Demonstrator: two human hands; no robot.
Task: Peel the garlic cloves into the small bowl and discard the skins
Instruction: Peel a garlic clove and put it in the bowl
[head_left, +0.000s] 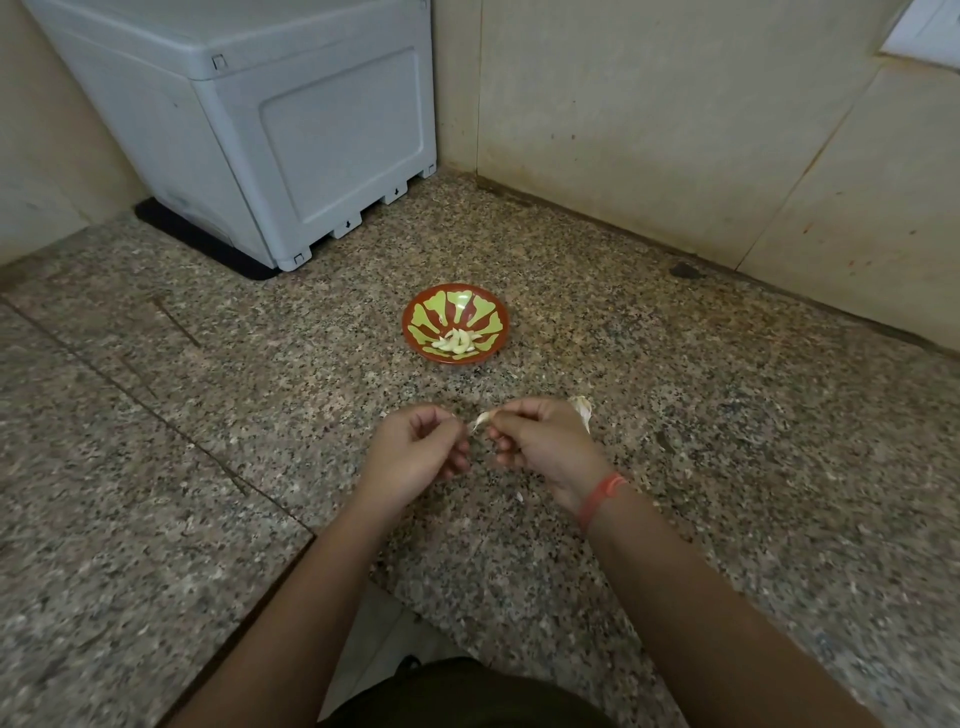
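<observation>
Garlic clove (480, 419) pinched between left hand (415, 452) and right hand (545, 441) (red wristband (600, 493)), peeled cloves (457, 343) in small bowl (417, 318)

Dim, soft light; wide-angle edge bending

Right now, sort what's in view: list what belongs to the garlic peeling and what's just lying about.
Job: left hand and right hand pinching a garlic clove; small bowl holding peeled cloves; garlic piece beside the right hand; skin scrap.
Lying about: grey box on a black mat.
</observation>
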